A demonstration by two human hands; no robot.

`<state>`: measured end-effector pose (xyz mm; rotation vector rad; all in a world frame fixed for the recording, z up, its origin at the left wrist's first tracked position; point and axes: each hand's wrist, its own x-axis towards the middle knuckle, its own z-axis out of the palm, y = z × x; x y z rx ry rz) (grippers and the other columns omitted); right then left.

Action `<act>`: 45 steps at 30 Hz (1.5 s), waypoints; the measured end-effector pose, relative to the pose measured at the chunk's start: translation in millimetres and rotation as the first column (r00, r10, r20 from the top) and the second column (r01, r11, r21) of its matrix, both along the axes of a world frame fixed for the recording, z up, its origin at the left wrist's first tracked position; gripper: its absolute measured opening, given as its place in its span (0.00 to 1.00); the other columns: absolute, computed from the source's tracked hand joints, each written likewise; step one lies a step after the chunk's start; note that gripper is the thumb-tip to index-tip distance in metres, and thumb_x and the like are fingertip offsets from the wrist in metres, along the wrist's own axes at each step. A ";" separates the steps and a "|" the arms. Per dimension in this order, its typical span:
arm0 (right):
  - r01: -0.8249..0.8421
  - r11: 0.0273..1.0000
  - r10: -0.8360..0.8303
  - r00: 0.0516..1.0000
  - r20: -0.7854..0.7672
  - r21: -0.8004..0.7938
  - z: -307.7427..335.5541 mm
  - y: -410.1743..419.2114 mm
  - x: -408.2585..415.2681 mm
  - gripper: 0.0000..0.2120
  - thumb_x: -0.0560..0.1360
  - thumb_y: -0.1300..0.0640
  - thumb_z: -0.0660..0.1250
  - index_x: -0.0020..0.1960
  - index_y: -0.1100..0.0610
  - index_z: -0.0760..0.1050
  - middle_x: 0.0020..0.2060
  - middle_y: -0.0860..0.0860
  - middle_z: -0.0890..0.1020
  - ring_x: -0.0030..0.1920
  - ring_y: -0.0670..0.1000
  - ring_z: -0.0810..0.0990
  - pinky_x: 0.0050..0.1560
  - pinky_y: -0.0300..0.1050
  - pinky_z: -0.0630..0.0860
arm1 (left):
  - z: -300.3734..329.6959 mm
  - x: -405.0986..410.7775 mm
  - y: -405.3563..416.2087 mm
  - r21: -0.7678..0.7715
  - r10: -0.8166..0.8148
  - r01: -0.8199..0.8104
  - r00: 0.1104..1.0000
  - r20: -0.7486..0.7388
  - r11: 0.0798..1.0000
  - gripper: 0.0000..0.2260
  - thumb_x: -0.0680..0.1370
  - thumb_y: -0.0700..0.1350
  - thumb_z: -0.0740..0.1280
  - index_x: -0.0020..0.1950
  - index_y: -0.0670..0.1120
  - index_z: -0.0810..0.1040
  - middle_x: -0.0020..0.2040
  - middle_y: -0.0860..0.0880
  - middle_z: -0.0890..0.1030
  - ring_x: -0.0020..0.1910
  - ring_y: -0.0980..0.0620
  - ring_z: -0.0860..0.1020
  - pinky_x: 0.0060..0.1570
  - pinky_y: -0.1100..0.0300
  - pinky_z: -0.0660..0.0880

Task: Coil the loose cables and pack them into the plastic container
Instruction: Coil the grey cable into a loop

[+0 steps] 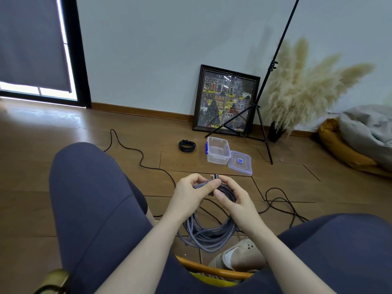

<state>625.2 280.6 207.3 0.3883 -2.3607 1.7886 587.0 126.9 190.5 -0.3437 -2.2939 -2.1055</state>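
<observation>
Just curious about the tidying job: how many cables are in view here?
3. A grey cable coiled in both hands; a small black coil on the floor left of the open container; a loose black cable trailing across the floor, possibly more than one.

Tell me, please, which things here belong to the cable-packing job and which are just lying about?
Job: grey cable, held by left hand and right hand; black coil; loose black cable; container; lid.

Lying about: picture, tripod, pampas grass, beanbag.
</observation>
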 end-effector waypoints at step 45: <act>0.094 0.989 -0.095 0.995 0.002 0.117 17.5 12.4 -4.2 0.11 0.81 0.60 0.62 0.59 0.49 0.77 0.49 0.48 0.83 0.49 0.46 0.82 0.41 0.40 0.79 | 1.2 4.9 -4.1 -0.351 -0.114 -0.045 0.902 -0.417 0.935 0.10 0.79 0.43 0.68 0.60 0.48 0.80 0.43 0.62 0.78 0.40 0.67 0.75 0.40 0.73 0.67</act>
